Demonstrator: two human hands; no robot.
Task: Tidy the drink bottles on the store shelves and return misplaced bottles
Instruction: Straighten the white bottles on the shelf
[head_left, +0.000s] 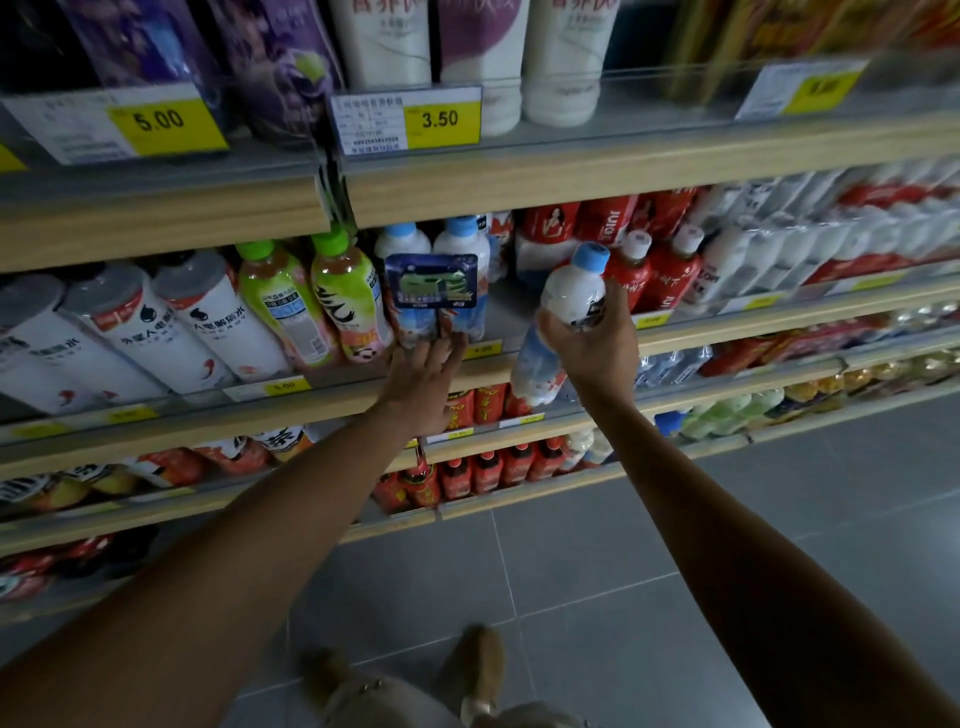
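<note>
- The right hand has its fingers wrapped round the middle of a blue-capped bottle. The bottle is off the shelf, cap tipped up toward the opening, and I take it to be a stray going home.
- Just left of it is a twin pack of blue-capped bottles of the same kind, so this looks like the right row.
- Between the pack and the red bottles there is a bare gap, the likely slot for the bottle.
- The left hand reaches in with fingers straight, gripping nothing. The tips touch the foot of the pack, probably to steady it or nudge it aside.
- The green-capped bottles crowd the pack's other side, so a shove could topple them over the shelf lip.
</note>
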